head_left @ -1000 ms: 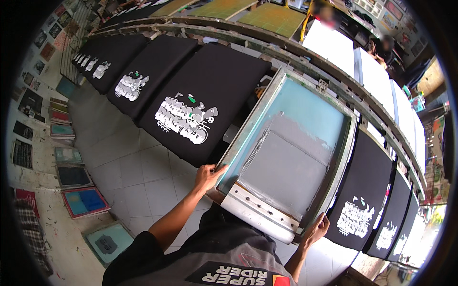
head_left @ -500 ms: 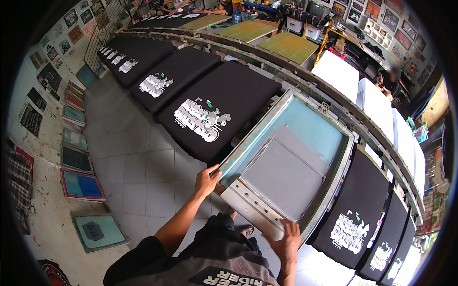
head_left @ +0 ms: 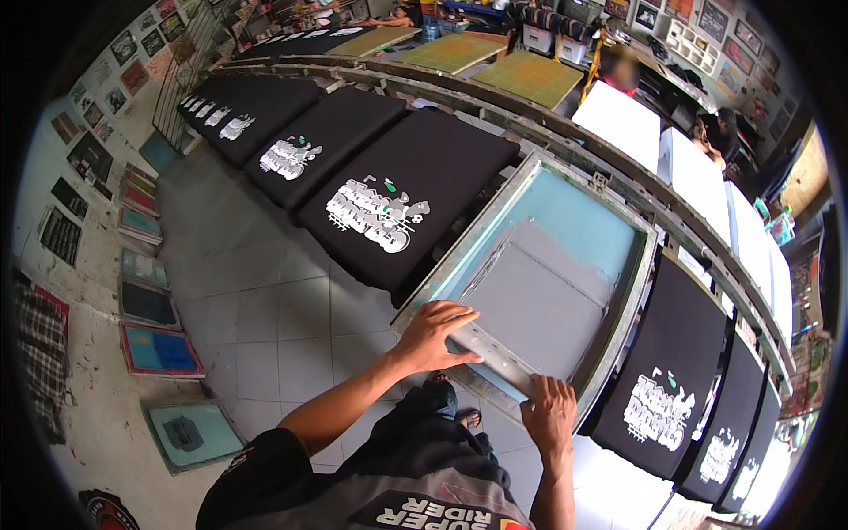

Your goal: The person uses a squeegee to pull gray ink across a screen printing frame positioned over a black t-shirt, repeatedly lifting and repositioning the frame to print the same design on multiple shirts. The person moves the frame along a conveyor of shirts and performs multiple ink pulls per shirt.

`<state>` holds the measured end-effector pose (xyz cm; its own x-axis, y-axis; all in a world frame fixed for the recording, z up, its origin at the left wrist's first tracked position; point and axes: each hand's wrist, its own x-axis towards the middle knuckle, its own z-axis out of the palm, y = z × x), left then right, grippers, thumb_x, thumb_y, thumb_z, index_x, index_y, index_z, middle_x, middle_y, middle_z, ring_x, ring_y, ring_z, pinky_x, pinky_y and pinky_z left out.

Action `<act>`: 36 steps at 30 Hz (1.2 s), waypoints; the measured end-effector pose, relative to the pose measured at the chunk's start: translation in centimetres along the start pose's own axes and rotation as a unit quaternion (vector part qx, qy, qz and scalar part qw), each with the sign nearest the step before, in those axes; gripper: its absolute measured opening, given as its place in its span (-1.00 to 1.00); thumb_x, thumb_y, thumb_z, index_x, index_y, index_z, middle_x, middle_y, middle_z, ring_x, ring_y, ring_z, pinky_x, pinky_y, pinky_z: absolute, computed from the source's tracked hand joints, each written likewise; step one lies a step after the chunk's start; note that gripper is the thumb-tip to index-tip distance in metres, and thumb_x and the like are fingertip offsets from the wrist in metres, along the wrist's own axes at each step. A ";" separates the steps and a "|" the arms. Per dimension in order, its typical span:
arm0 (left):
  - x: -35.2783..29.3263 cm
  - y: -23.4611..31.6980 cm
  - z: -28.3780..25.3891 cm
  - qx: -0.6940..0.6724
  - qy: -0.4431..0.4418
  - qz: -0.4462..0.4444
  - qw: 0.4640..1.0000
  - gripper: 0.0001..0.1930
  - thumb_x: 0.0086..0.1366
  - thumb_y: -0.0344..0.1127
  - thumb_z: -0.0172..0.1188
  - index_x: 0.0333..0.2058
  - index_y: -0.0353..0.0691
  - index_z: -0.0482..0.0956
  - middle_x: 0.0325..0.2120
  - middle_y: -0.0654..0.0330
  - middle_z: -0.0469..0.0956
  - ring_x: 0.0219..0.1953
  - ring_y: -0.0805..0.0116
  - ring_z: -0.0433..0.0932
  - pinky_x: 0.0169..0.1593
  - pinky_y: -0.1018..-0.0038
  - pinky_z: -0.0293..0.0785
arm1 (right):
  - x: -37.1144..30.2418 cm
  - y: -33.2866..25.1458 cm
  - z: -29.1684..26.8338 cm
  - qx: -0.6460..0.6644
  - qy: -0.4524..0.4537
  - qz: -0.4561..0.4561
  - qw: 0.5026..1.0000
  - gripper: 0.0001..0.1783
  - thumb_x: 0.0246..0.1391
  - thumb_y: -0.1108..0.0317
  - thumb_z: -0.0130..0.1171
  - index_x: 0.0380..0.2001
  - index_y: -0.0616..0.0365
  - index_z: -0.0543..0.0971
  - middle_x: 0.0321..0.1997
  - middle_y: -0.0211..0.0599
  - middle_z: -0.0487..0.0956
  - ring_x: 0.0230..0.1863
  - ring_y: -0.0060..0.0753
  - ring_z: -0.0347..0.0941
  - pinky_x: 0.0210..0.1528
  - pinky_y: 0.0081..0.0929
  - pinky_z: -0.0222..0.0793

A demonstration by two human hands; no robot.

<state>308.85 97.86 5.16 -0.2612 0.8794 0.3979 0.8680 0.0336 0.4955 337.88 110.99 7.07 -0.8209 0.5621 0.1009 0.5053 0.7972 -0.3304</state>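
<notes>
A screen-printing screen [head_left: 469, 240] with a worn metal frame lies in front of me, tilted to the right over the row of shirt boards. Grey ink [head_left: 541, 307] covers much of its blue mesh. My left hand [head_left: 431, 337] grips the left end of a metal squeegee [head_left: 497, 355] near the screen's near end. Around the squeegee's right end are the fingers of my right hand [head_left: 549, 412]. The squeegee's blade edge is hidden. Whatever lies beneath the screen is also hidden.
Printed black shirts [head_left: 455, 163] lie on boards to the left, with more black shirts [head_left: 669, 340] to the right. A long metal rail [head_left: 707, 283] runs behind the screen. White boards [head_left: 618, 117] stand beyond it. Other screens [head_left: 193, 435] lean along the left wall. People are at the back.
My left hand has moved off the screen's left edge and onto the squeegee. My right hand has shifted its hold at the right end. The squeegee has turned and now looks narrower.
</notes>
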 end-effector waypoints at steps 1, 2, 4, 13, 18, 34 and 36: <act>0.6 -0.3 0.4 0.015 -0.045 0.003 0.999 -0.22 0.12 0.17 0.64 0.23 -0.14 0.68 0.22 0.17 0.65 0.27 0.12 0.56 0.42 0.15 0.39 | 0.4 0.0 0.2 -0.011 0.026 0.000 1.000 -0.53 -0.14 0.47 0.37 -0.06 0.14 0.58 -0.15 -0.14 0.63 -0.04 -0.01 0.59 0.11 -0.06 0.45; 1.3 -0.5 0.3 0.030 -0.090 0.008 0.995 -0.19 0.11 0.18 0.64 0.24 -0.14 0.68 0.23 0.19 0.64 0.28 0.14 0.56 0.44 0.15 0.36 | 0.8 0.2 0.4 -0.021 0.032 0.005 0.999 -0.52 -0.15 0.49 0.34 -0.05 0.14 0.59 -0.15 -0.15 0.64 -0.04 -0.02 0.59 0.11 -0.07 0.45; 2.1 -1.4 -0.2 0.056 -0.127 0.056 0.989 -0.24 0.14 0.16 0.61 0.23 -0.13 0.69 0.17 0.23 0.68 0.27 0.20 0.56 0.47 0.14 0.28 | 1.2 0.6 0.3 -0.032 0.040 0.020 0.998 -0.53 -0.15 0.49 0.38 -0.06 0.15 0.60 -0.13 -0.16 0.65 -0.02 -0.03 0.60 0.12 -0.08 0.46; 5.8 -3.0 0.3 0.049 -0.257 0.098 0.960 -0.56 0.03 -0.28 0.64 -0.08 -0.18 0.78 -0.08 0.22 0.75 0.02 0.21 0.68 0.14 0.23 0.57 | -0.1 0.7 0.9 -0.062 0.093 0.113 0.987 -0.55 -0.19 0.50 0.54 -0.14 0.16 0.63 -0.17 -0.19 0.69 -0.05 -0.01 0.64 0.11 -0.12 0.47; 3.9 -4.1 2.1 0.043 -0.192 0.144 0.970 -0.62 -0.04 -0.51 0.45 -0.15 -0.19 0.77 -0.20 0.22 0.73 -0.09 0.18 0.71 -0.04 0.27 0.69 | -0.8 0.2 2.4 -0.067 0.142 0.106 0.982 -0.63 -0.08 0.51 0.34 -0.11 0.13 0.67 -0.11 -0.27 0.70 0.00 -0.12 0.63 0.15 -0.15 0.45; 26.0 -8.8 9.3 0.061 -0.105 0.135 0.983 -0.62 0.07 -0.24 0.65 -0.12 -0.15 0.83 -0.16 0.13 0.81 -0.08 0.06 0.74 0.00 0.22 0.70 | 18.3 15.9 -0.5 -0.125 0.197 0.111 0.966 -0.62 -0.14 0.44 0.60 -0.18 0.07 0.74 -0.12 -0.29 0.77 0.04 -0.17 0.70 0.17 -0.17 0.45; 28.0 -10.1 10.9 0.057 -0.109 0.125 0.984 -0.62 0.06 -0.20 0.67 -0.13 -0.12 0.84 -0.18 0.12 0.81 -0.09 0.02 0.76 0.00 0.19 0.70 | 20.6 17.4 -0.5 -0.109 0.177 0.107 0.972 -0.62 -0.13 0.44 0.59 -0.17 0.08 0.74 -0.12 -0.30 0.78 0.04 -0.19 0.70 0.21 -0.18 0.45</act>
<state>297.35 127.37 2.85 0.0531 0.9474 0.3157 0.9388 -0.1551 0.3076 329.92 136.52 3.84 -0.5675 0.7296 0.3817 0.7299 0.6603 -0.1770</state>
